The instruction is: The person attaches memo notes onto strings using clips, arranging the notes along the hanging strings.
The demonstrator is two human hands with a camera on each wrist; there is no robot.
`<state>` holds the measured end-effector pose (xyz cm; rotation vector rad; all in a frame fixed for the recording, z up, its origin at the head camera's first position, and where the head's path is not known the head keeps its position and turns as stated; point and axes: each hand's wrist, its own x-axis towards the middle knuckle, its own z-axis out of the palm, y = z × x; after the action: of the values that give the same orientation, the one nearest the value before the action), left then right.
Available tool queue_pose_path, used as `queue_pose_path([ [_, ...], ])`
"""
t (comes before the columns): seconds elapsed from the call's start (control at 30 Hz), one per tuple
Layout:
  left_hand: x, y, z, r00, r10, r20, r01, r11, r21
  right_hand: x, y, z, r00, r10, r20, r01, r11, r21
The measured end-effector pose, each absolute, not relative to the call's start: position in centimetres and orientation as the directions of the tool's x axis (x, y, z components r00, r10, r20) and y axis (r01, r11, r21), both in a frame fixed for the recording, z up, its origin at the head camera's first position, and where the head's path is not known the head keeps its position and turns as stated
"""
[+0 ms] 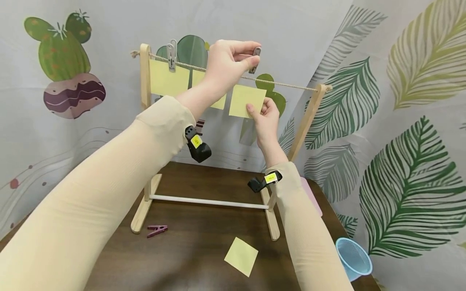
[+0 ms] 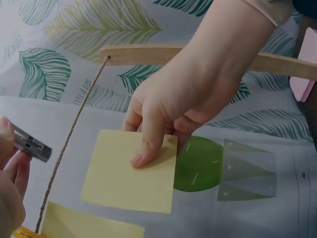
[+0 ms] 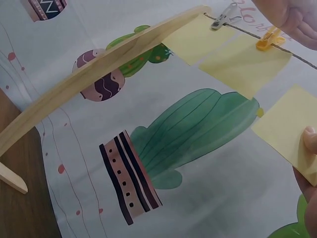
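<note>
Yellow sticky note (image 1: 247, 101) sits just under the twine line (image 1: 284, 83) of a small wooden rack (image 1: 145, 121) standing on the dark bench (image 1: 196, 258). The right hand (image 1: 265, 119) pinches this note at its lower right corner, thumb pressed on the front of the paper, as the left wrist view shows plainly. The left hand (image 1: 227, 60) is raised above the line and grips a grey metal clip (image 1: 256, 54) between thumb and fingertips, holding it just over the twine, above the note's top edge; whether the clip touches the twine cannot be told.

Further left on the same line hang two more yellow notes: one (image 1: 167, 79) held by a silver clip (image 1: 171, 54) near the left post, and another (image 3: 245, 64) fastened with a small orange peg (image 3: 269, 38), seen in the right wrist view. A loose yellow note (image 1: 241, 256) lies flat on the bench in front of the rack, and a pink clothes peg (image 1: 157, 230) lies beside the rack's left foot. A light blue mesh basket (image 1: 353, 258) stands off the bench's right edge. Printed cactus and leaf cloths hang behind
</note>
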<state>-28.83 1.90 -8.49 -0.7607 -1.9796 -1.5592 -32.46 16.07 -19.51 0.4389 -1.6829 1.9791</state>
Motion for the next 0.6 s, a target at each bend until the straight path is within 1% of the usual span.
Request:
queue_pose_path([
  [0.07,-28.86,1.96,-8.58,-0.721,0.088,0.688,0.691,0.176,0.701,-32.48,15.94,-19.5,-0.823,0.168,0.543,-0.563,-0.11,-0.819],
  [0.27,-29.01,2.38,-8.74,-0.709,0.036,0.704,0.694,0.212,0.688,-32.6,15.85,-19.42,-0.821,0.166,0.547,-0.566,-0.11,-0.817],
  [0.5,-29.12,2.77,-8.72,-0.741,-0.016,0.671,0.647,0.247,0.721,-32.83,15.92,-19.27,-0.81,0.147,0.568,-0.584,-0.107,-0.805],
  [0.6,-29.11,2.9,-8.72,-0.744,-0.032,0.667,0.636,0.269,0.723,-32.84,15.99,-19.13,-0.8,0.142,0.583,-0.597,-0.105,-0.795],
])
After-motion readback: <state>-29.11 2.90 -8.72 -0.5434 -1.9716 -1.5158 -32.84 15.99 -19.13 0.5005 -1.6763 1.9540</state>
